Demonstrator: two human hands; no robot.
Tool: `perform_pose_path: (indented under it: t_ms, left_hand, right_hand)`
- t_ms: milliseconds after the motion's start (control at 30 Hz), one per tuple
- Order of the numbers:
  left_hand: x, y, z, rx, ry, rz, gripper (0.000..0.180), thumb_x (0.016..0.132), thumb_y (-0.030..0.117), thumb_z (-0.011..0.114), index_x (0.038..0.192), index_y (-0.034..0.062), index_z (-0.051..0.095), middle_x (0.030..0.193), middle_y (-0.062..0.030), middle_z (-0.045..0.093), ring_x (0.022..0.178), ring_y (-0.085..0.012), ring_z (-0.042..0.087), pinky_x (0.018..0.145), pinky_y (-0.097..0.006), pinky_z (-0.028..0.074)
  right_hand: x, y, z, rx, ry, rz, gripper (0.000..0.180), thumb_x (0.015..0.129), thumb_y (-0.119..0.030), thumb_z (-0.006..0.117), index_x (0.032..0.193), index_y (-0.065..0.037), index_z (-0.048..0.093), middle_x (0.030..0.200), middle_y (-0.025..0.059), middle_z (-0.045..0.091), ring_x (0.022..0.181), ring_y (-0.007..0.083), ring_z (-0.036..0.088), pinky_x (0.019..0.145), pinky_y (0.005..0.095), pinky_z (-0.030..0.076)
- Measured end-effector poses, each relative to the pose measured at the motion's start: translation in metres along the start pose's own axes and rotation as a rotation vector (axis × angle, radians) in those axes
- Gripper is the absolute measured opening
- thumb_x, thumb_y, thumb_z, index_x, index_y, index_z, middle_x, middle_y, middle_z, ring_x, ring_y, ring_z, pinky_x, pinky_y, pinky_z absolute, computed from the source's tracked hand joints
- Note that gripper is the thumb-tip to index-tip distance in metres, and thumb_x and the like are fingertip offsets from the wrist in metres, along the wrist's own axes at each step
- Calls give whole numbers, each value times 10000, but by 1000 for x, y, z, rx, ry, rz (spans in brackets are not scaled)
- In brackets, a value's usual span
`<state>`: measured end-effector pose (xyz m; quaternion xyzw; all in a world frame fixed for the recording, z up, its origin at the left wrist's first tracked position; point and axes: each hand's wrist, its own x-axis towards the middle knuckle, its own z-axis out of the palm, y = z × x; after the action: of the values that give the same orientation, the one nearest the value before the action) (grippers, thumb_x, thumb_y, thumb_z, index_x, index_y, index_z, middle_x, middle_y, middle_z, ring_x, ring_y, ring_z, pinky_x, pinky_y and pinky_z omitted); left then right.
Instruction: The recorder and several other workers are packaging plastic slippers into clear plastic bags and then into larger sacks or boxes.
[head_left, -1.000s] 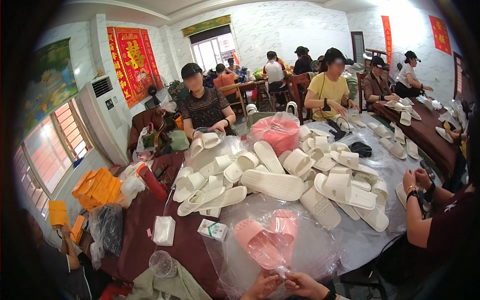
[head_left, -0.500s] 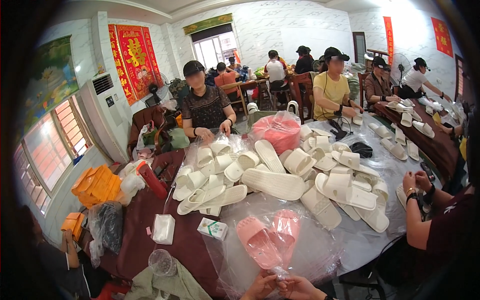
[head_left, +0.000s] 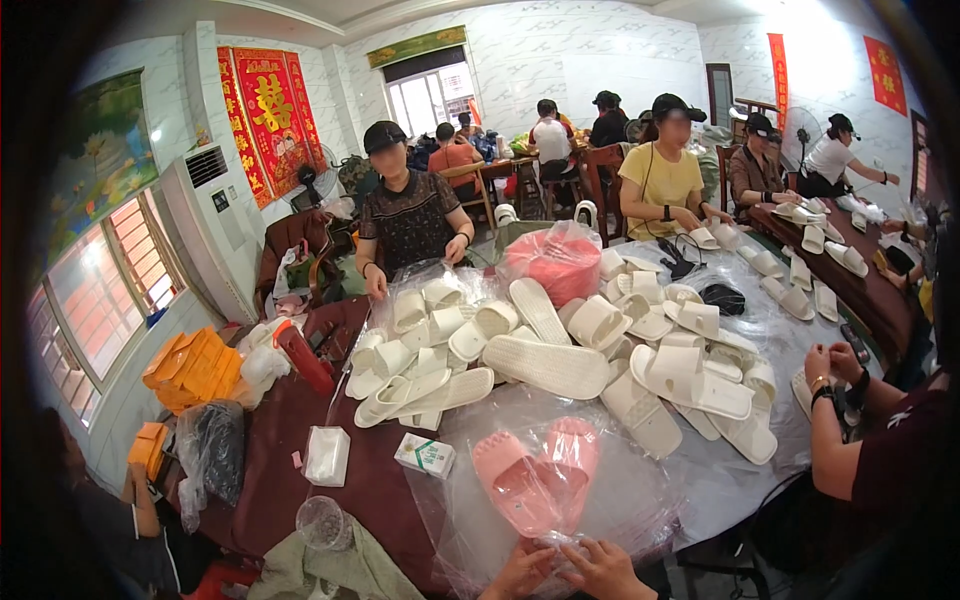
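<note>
A pair of pink slippers lies side by side in a clear plastic bag (head_left: pixel 553 539) at the table's near edge. The left pink slipper (head_left: pixel 508 465) leans outward, and its mate, the right pink slipper (head_left: pixel 573 455), overlaps it toward the heel. Around the gathered mouth of the bag, at the heel end, my left hand (head_left: pixel 524 572) is closed on the plastic. Beside it my right hand (head_left: pixel 603 573) also grips the film, thumb and fingers bent over it. Fine finger contact is partly hidden. Flat sheets of clear plastic bags (head_left: pixel 640 495) spread beneath the slippers.
A large heap of cream slippers (head_left: pixel 548 366) covers the table beyond. To the left are a white tissue pack (head_left: pixel 326 457), a small white-green box (head_left: pixel 425 456), a clear plastic cup (head_left: pixel 323 524) and a red bottle (head_left: pixel 303 358). Co-workers sit around; one handles plastic opposite.
My hands have moved slightly apart at the bag's mouth; the right one's fingers have spread and shifted right. The pink slippers have barely moved. Opposite, a co-worker's hands have moved apart and lower.
</note>
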<state>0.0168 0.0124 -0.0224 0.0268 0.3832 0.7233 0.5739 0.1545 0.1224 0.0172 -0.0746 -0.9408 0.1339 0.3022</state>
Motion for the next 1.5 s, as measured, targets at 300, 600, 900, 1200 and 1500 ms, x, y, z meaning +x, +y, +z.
perform_pose_path:
  t_ms: [300, 600, 900, 1200, 1500]
  left_hand:
    - [10, -11, -18, -56, -163, 152, 279, 838, -10, 541, 1071, 144, 526, 928, -10, 578, 804, -150, 586, 679, -289, 497]
    - [-5, 1, 18, 12, -77, 184, 333, 851, -12, 503, 1154, 123, 483, 1012, -31, 564, 872, -157, 572, 724, -297, 489]
    - [-8, 8, 20, 19, -235, 137, 346, 867, 26, 513, 1206, 75, 459, 1120, -138, 586, 1030, -235, 584, 834, -343, 496]
    - [0, -1, 0, -8, -193, 153, 332, 877, 70, 545, 1196, 99, 460, 1077, -81, 574, 925, -200, 596, 801, -327, 506]
    - [-6, -2, -13, -92, -92, 15, 281, 859, 55, 571, 1122, 125, 499, 995, -55, 571, 875, -171, 593, 713, -311, 524]
  right_hand:
    - [0, -2, 23, -83, 99, 47, 255, 765, -194, 632, 947, -26, 571, 963, 140, 567, 787, 287, 573, 620, 368, 477]
    - [12, -13, 11, 231, 55, 394, 210, 810, -231, 628, 860, -31, 586, 674, 169, 586, 557, 324, 576, 486, 388, 447]
    - [4, -6, 27, 975, 57, 805, 146, 885, -169, 546, 881, -37, 607, 640, 58, 612, 492, 119, 561, 420, 257, 424]
    - [21, -18, 0, 1749, -71, 1285, 125, 903, -154, 511, 926, -55, 584, 736, 43, 633, 518, 102, 561, 437, 186, 412]
    - [20, -16, -4, 2248, -361, 1285, 195, 920, -183, 486, 1040, -40, 542, 850, 62, 646, 611, 160, 616, 541, 270, 518]
